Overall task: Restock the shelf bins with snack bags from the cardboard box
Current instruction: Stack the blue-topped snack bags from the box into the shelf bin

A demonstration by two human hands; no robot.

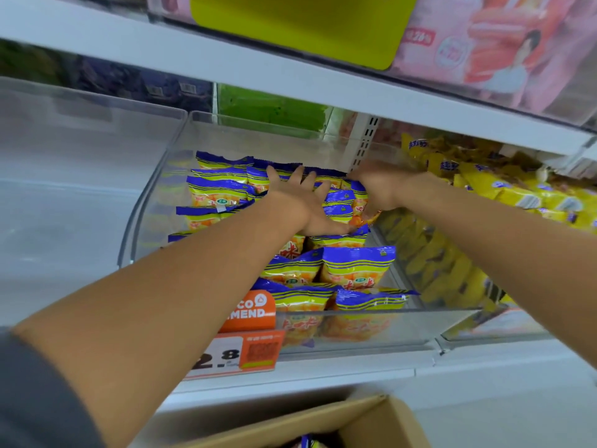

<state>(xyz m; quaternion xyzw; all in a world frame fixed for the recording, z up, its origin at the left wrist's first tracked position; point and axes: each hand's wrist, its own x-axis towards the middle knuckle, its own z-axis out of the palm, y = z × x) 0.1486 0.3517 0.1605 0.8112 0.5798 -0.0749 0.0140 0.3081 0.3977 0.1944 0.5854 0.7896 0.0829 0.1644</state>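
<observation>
At frame centre, inside the clear shelf bin (pixel 355 321), the left hand (pixel 303 202) lays straight, spread fingers on the blue-and-yellow snack bags (pixel 355 270), while whether the blurred right hand (pixel 381 189) grips any cannot be told; pressing rows flat and tight should leave room for more from the cardboard box (pixel 371 421) at bottom.

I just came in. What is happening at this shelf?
A person is stocking a shelf. Both hands are inside the clear bin, which holds rows of blue and yellow snack bags. The left hand lies flat on the bags with its fingers spread. The right hand is at the bags near the bin's back right corner; it is blurred, so its grip is unclear. The open cardboard box stands below.
</observation>
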